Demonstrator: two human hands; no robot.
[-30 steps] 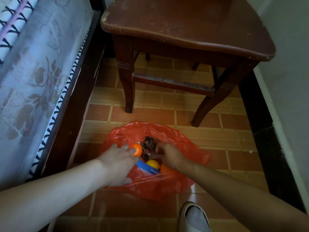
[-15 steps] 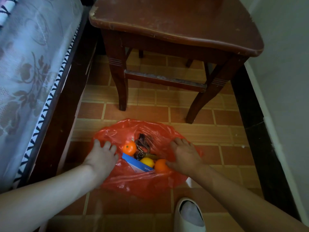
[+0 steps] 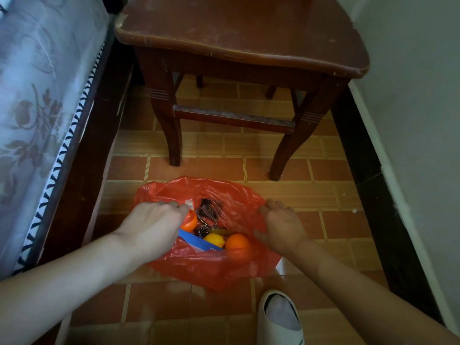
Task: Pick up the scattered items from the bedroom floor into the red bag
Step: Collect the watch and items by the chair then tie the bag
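The red bag (image 3: 219, 267) lies open on the tiled floor. Inside it are an orange ball-like fruit (image 3: 237, 242), a yellow one (image 3: 214, 239), a blue box (image 3: 199, 243), a dark watch with a chain (image 3: 202, 229) and a dark wrapper (image 3: 206, 204). A second orange fruit (image 3: 191, 224) shows partly under my left hand (image 3: 151, 227), which lies palm down over the bag's left rim with its fingers stretched toward the opening. My right hand (image 3: 282, 225) rests palm down on the bag's right rim, fingers spread. Neither hand holds an item.
A dark wooden chair (image 3: 239, 33) stands just beyond the bag, its front legs (image 3: 174, 143) close to it. A bed with a floral cover (image 3: 37, 108) runs along the left, a wall (image 3: 410, 120) along the right. My foot in a white slipper (image 3: 280, 317) is beside the bag.
My left hand let go of an orange fruit into the bag, drew out to the left rim, then slid back over the opening. My right hand came out and settled on the right rim.
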